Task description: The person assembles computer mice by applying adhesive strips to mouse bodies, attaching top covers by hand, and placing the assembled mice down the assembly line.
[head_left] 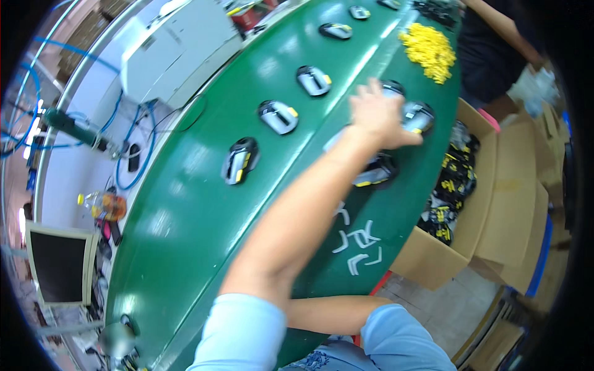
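Observation:
My left hand point(378, 114) is over the right half of the green conveyor belt point(185, 247), fingers spread and thumb out to the right. Its fingertips are close to a black and grey mouse-shaped device point(392, 88); whether they touch it I cannot tell. By the thumb lies a second such device point(419, 116), and a third device point(376, 171) with a yellow edge sits below the wrist. Behind my left arm goes my right forearm point(337, 312), pointing left; the right hand itself is hidden. White bent strips point(359, 238) lie loose on the belt nearer to me.
Further left, several similar devices point(278, 117) form a line along the belt. Piles of small yellow pieces point(428, 51) and black pieces point(438, 11) lie at the far right. An open carton point(513, 191) stands beside the belt, near another person's arm point(504, 28). A monitor point(60, 263) is at left.

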`<action>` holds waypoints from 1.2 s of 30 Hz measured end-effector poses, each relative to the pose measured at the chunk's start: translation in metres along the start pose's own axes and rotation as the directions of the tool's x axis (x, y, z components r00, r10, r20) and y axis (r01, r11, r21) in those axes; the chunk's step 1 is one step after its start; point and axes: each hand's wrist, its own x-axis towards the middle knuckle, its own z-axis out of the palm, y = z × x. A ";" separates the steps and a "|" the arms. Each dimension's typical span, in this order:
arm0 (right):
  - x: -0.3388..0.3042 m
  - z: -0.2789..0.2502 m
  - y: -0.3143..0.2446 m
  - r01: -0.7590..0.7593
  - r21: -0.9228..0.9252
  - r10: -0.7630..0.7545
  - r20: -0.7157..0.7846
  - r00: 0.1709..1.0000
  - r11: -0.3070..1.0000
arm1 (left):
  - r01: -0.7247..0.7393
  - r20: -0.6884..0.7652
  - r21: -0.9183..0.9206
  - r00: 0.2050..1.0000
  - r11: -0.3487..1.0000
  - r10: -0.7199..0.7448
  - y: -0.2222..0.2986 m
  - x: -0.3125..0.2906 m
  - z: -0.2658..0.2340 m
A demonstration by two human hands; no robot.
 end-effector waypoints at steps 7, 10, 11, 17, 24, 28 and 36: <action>-0.012 -0.012 -0.001 -0.055 0.106 0.055 0.004 0.998 0.993 | -0.082 -0.035 -0.039 0.996 0.996 0.081 -0.014 -0.017 0.055; 0.016 0.042 -0.054 -0.236 -0.964 0.139 -0.219 0.966 0.120 | -0.181 -0.284 -0.166 0.950 0.969 0.129 -0.052 -0.094 -0.027; 0.008 0.031 -0.047 -0.172 -0.983 -0.079 -0.176 0.981 0.058 | -0.257 -0.345 -0.223 0.923 0.940 0.170 -0.051 -0.119 -0.053; 0.025 0.025 -0.049 -0.040 -0.959 -0.103 -0.012 0.995 -0.279 | 0.403 -0.367 -0.270 0.797 0.875 -0.480 -0.153 -0.434 -0.130; 0.035 0.013 -0.117 -0.299 -0.932 -0.725 -0.060 0.686 -0.206 | 0.503 -0.421 -0.154 0.746 0.851 -0.517 -0.118 -0.603 -0.059; 0.041 -0.034 -0.212 -0.569 -0.575 -0.761 0.156 0.629 -0.588 | 0.375 -0.396 -0.158 0.823 0.914 -0.406 -0.125 -0.582 -0.052; 0.002 -0.084 -0.340 -0.774 0.204 -0.792 -0.290 0.537 -0.600 | 0.248 -0.386 -0.291 0.854 0.924 -0.350 -0.108 -0.571 -0.037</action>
